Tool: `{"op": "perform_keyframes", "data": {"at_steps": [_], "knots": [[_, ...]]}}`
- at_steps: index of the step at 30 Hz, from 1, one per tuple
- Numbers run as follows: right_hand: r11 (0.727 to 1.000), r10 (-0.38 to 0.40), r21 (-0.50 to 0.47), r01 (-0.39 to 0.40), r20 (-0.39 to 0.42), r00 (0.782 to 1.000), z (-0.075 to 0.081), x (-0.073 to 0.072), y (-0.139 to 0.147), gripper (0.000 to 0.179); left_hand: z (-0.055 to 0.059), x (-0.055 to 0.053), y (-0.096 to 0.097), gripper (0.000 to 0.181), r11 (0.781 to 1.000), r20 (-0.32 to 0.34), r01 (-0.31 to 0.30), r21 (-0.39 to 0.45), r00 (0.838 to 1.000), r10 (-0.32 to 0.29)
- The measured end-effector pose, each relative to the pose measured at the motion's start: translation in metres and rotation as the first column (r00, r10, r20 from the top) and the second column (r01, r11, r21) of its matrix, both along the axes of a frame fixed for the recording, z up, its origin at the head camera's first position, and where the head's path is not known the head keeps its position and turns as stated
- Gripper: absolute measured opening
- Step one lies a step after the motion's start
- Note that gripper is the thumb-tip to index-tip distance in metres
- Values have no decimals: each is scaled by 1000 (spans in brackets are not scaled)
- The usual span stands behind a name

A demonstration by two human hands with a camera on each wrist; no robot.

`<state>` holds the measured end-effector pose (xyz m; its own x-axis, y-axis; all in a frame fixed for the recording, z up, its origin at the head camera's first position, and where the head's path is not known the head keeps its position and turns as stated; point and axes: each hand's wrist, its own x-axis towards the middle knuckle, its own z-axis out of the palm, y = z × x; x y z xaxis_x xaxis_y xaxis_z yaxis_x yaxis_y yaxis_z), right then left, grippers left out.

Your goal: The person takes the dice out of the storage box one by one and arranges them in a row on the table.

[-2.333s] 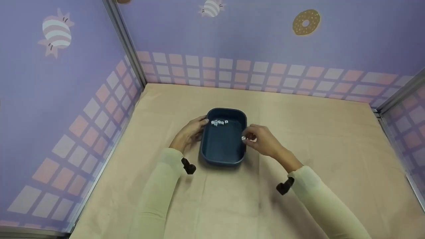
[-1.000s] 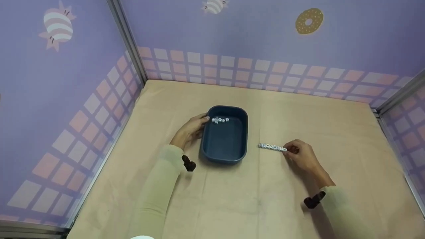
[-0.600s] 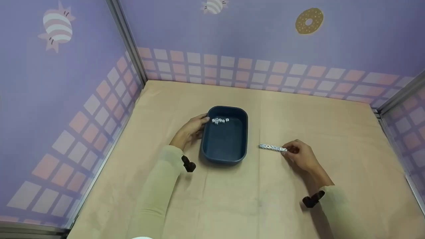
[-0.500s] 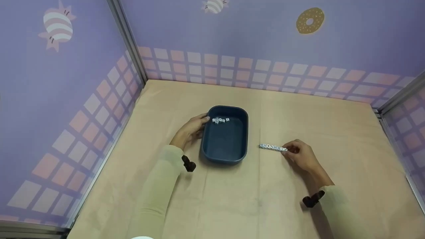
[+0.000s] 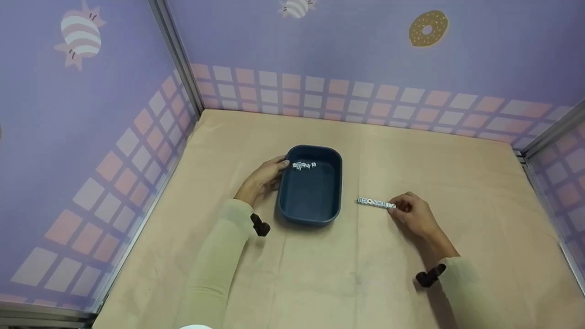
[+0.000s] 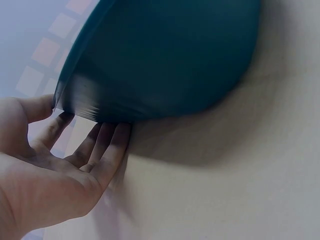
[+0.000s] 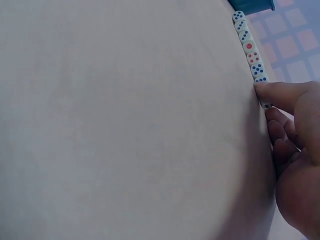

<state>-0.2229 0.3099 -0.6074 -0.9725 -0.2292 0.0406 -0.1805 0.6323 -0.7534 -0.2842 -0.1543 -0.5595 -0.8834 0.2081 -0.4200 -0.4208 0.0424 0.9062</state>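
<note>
A dark blue rectangular tray [image 5: 309,196] stands on the cloth, with several white dice [image 5: 302,165] clustered at its far left. My left hand [image 5: 264,177] holds the tray's left side; in the left wrist view the thumb is at the rim and the fingertips touch the outer wall. To the right of the tray lies a straight row of dice [image 5: 372,202], several long, with blue and red pips in the right wrist view. At the row's right end my right hand [image 5: 417,214] pinches a die, mostly hidden by thumb and fingers.
Beige cloth [image 5: 315,274] covers the table. Purple panels [image 5: 347,50] with checks and sweets stand at the back and both sides, joined by metal posts [image 5: 176,50]. A small dark device sits at each wrist. A white rounded edge [image 5: 195,326] shows at the bottom.
My right hand has moved from the tray's right rim, a die in its fingers, rightward to the row's right end. Over the last second it has barely moved. The left hand stays on the tray.
</note>
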Motion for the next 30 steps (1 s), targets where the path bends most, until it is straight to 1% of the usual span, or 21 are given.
{"op": "perform_keyframes", "data": {"at_steps": [2,7,10,13,16,19,22,27,30], "knots": [[1000,-2,2,2,0,1000,1,0,-1,14,0,0,-1,58,1000,5,-4,-4,1000,4],[1000,10,17,-10,-14,1000,5,0,-7,15,1,0,-3,56,1000,-7,-21,-12,1000,21],[998,34,54,-32,-47,998,7,0,-9,20,1,0,-4,55,1000,-5,-19,-15,1000,19],[994,59,102,-50,-90,994,10,0,-12,28,0,0,-4,53,1000,7,-14,-16,1000,14],[991,79,116,-63,-136,988,17,0,-20,33,-1,0,-4,54,999,16,-22,-24,1000,22],[994,77,93,-62,-176,981,27,-2,-33,32,-1,0,-3,55,999,18,-28,-28,999,28],[997,72,48,-64,-212,975,37,-7,-51,31,-1,0,-3,55,999,14,-24,-22,1000,24],[995,76,-46,-93,-286,955,53,-19,-85,26,0,-1,0,56,999,9,-19,-29,1000,19],[989,68,-105,-106,-318,946,59,-27,-108,23,0,-1,2,57,999,9,-21,-41,1000,21]]}}
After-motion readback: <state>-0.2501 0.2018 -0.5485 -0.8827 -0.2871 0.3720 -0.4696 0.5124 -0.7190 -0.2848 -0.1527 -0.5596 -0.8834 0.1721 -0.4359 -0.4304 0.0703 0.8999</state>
